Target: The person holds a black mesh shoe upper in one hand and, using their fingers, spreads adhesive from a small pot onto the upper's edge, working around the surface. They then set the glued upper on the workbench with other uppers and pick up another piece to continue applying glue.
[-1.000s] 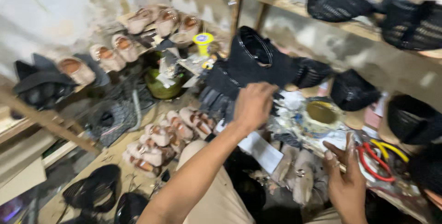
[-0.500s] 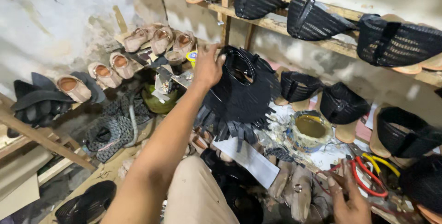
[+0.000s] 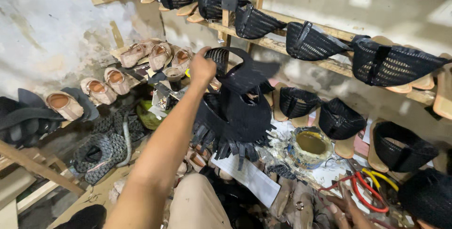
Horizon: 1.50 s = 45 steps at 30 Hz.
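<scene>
My left hand [image 3: 202, 67] is raised and shut on the edge of a black woven shoe upper [image 3: 242, 71], which it holds above a pile of black uppers [image 3: 233, 120] with fringed edges. My left arm stretches up from the lower left. Only part of my right hand [image 3: 347, 208] shows at the bottom right. It rests low beside red-handled pliers [image 3: 372, 193], and I cannot make out whether it holds anything.
A wooden shelf [image 3: 278, 21] carries black mesh uppers on tan soles. Tan sandals [image 3: 150, 55] lie at the left by the stained wall. A tin of glue [image 3: 310, 145], white paper [image 3: 252, 177] and more black uppers [image 3: 346, 118] crowd the middle.
My left hand has reached up and away from the pile's front, taken hold of a black upper and lifted it. The view has tilted upward toward the shelf.
</scene>
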### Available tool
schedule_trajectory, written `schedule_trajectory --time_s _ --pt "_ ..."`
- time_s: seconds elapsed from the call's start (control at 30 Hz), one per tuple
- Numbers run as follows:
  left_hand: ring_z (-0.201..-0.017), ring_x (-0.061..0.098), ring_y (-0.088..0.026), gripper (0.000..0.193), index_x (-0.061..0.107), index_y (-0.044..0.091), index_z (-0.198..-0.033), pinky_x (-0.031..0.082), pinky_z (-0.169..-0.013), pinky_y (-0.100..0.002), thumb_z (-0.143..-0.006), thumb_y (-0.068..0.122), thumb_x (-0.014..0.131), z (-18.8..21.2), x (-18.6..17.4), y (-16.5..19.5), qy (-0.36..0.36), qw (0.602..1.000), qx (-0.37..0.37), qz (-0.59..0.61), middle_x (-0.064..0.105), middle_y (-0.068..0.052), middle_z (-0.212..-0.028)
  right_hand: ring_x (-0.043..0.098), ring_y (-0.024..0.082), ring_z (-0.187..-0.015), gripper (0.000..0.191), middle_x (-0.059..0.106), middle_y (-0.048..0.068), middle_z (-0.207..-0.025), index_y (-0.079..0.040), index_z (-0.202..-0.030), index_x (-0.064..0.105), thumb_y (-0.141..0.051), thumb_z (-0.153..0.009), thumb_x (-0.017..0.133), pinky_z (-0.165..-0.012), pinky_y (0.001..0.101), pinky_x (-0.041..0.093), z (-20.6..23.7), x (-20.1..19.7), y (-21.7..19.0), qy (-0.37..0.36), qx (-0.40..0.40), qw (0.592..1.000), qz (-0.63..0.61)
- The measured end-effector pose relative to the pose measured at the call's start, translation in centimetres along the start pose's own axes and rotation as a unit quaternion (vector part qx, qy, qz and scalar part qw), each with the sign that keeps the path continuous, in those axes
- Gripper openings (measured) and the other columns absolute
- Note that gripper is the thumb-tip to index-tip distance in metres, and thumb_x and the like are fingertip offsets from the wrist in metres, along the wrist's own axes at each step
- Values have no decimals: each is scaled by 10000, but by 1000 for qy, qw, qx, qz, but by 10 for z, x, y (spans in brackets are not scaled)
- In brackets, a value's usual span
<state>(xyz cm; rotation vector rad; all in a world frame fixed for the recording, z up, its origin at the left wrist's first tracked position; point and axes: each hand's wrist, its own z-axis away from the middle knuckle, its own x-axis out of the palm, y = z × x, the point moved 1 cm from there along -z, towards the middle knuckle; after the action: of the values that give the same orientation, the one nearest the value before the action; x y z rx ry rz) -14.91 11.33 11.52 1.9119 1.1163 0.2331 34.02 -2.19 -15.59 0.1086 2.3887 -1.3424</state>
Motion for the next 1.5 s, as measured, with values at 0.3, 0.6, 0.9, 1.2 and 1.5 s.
schedule_trajectory --time_s 0.3,0.6,0.9,1.2,1.5 --pt "-705 551 -199 274 691 169 -1211 439 -568 -357 -978 282 602 19 -47 -57 -94 951 -216 198 629 -45 -805 718 258 -1101 799 745 194 -1186 -130 -1635 382 -174 -893 673 -981 327 503 -12 34 -62 130 162 966 151" --pt "-843 689 -236 186 641 95 -1052 574 -659 -337 -889 30 707 191 -54 -107 -285 782 -348 431 707 -106 -980 304 458 -1420 493 358 161 -1637 -149 -1292 677 -453 -912 596 -1042 706 273 -114 34 -113 63 -93 867 486" --pt "-977 657 -147 373 687 33 -1241 546 -830 -281 -870 44 726 258 -19 -111 -238 815 -323 418 690 -40 -1089 344 374 -1438 398 583 -11 -1454 -199 -1026 821 -469 -983 531 -1094 649 199 -123 25 -124 96 -34 841 532" --pt "-1035 649 -130 496 620 82 -1319 509 -932 -248 -844 77 761 256 25 -38 -350 801 -214 436 709 -72 -1132 422 317 -1360 351 670 -44 -1328 -196 -1086 794 -433 -994 553 -1065 615 220 -98 25 -128 81 83 878 465" --pt "-1038 669 -112 518 628 -13 -1324 543 -927 -271 -819 -109 696 259 27 12 -334 777 -232 481 708 -39 -1195 402 359 -1322 467 487 70 -1506 -222 -1277 670 -141 -821 730 -1062 538 285 -75 48 -161 41 -146 936 318"
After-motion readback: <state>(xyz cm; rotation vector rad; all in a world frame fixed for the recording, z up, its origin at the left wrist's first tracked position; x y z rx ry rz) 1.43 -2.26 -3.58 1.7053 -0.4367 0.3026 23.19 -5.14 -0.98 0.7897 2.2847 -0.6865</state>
